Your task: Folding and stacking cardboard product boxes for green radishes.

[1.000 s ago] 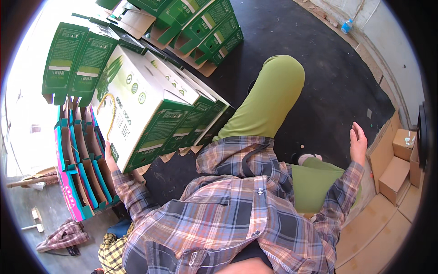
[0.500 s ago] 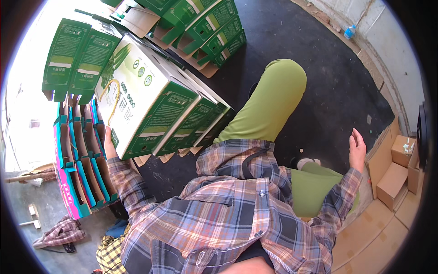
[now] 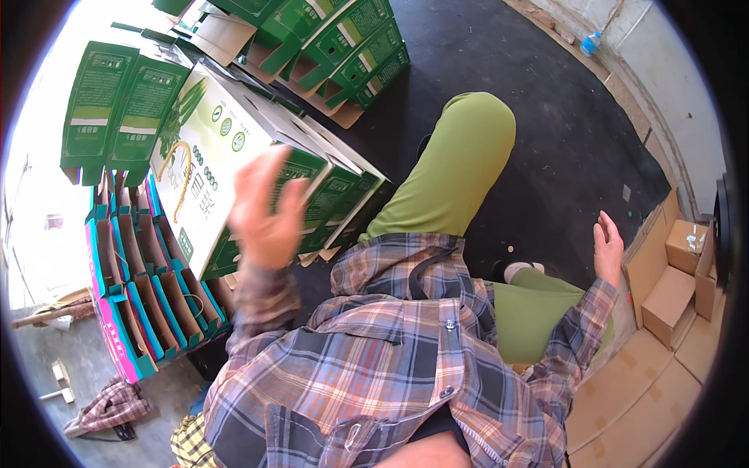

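Dark floor (image 3: 546, 117); left hand (image 3: 268, 214) open, empty, before green-white carton (image 3: 211, 156).

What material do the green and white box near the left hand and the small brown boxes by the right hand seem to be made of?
The green and white box looks like printed cardboard with a smooth, slightly glossy face; folded brown flaps show at its edge. The small brown boxes look like plain, matte, unprinted cardboard.
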The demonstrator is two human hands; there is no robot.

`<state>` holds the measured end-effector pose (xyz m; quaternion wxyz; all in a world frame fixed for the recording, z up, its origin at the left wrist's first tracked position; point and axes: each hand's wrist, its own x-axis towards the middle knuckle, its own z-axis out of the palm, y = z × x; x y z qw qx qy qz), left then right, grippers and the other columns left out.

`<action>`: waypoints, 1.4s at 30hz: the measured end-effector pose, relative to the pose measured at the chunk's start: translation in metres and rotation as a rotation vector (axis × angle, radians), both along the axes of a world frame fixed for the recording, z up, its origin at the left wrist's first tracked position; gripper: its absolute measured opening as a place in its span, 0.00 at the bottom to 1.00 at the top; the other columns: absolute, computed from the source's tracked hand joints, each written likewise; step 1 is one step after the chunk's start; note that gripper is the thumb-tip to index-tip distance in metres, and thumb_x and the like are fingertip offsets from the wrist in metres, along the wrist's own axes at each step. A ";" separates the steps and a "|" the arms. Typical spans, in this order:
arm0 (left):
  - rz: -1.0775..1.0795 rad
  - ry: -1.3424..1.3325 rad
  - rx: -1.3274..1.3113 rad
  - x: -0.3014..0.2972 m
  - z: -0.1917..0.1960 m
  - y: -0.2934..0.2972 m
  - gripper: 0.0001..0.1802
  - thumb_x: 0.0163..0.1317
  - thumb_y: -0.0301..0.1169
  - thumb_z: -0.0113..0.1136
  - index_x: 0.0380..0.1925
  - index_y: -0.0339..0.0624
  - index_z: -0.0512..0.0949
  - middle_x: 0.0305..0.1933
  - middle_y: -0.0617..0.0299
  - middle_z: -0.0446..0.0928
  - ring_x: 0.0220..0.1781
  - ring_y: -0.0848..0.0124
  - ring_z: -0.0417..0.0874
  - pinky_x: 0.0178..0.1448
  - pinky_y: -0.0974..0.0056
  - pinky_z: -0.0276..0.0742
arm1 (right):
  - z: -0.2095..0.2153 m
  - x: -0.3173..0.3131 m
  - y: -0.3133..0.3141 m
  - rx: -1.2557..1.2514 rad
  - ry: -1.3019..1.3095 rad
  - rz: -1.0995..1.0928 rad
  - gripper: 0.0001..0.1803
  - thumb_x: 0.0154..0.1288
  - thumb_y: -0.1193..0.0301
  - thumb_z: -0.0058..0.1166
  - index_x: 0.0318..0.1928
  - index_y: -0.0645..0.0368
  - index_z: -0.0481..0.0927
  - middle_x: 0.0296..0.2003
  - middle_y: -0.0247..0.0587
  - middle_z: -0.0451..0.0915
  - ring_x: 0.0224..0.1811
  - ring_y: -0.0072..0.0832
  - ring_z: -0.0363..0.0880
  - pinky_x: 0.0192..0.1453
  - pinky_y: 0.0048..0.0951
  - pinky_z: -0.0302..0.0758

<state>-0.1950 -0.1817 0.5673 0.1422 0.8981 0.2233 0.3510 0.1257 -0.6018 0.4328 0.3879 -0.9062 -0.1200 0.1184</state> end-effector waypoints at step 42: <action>0.549 0.673 -0.953 0.291 -0.367 0.212 0.36 0.52 0.42 0.59 0.63 0.71 0.60 0.68 0.62 0.58 0.68 0.51 0.53 0.68 0.35 0.44 | -0.007 0.015 0.070 -0.276 0.301 -0.097 0.22 0.67 0.75 0.45 0.62 0.62 0.67 0.57 0.51 0.71 0.57 0.33 0.71 0.62 0.31 0.67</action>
